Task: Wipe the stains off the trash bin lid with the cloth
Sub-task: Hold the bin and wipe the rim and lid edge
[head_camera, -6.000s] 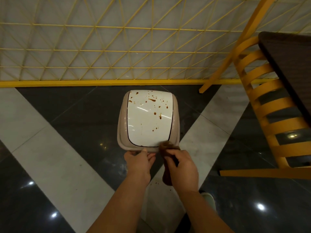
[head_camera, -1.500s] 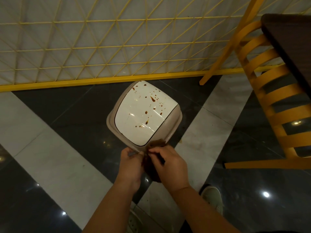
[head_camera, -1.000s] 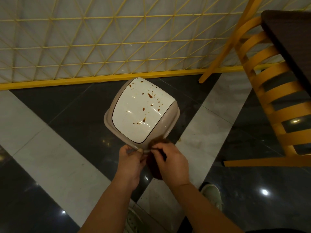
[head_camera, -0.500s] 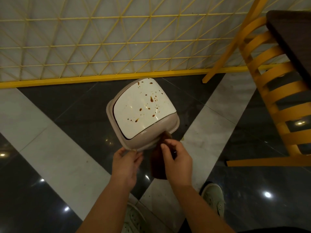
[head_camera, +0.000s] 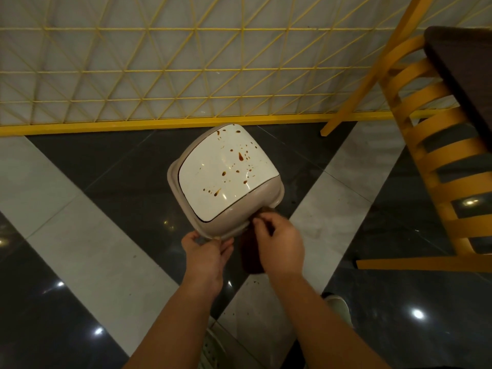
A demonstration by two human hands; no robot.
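Observation:
The trash bin lid is a white panel in a beige frame, speckled with several brown stains, and it is turned at an angle on the floor. My left hand grips the near corner of the lid's rim. My right hand pinches the dark brown cloth, which hangs down below the lid's right near edge; the fingertips touch the beige rim.
A yellow lattice fence runs along the far side behind the lid. A yellow wooden chair and a dark table stand to the right. The floor is dark and pale glossy tile. My shoes show below.
The lid has been rotated clockwise over the last seconds, and in the last half second it turned a little further. Both hands stay at its near edge; the cloth still hangs from my right hand.

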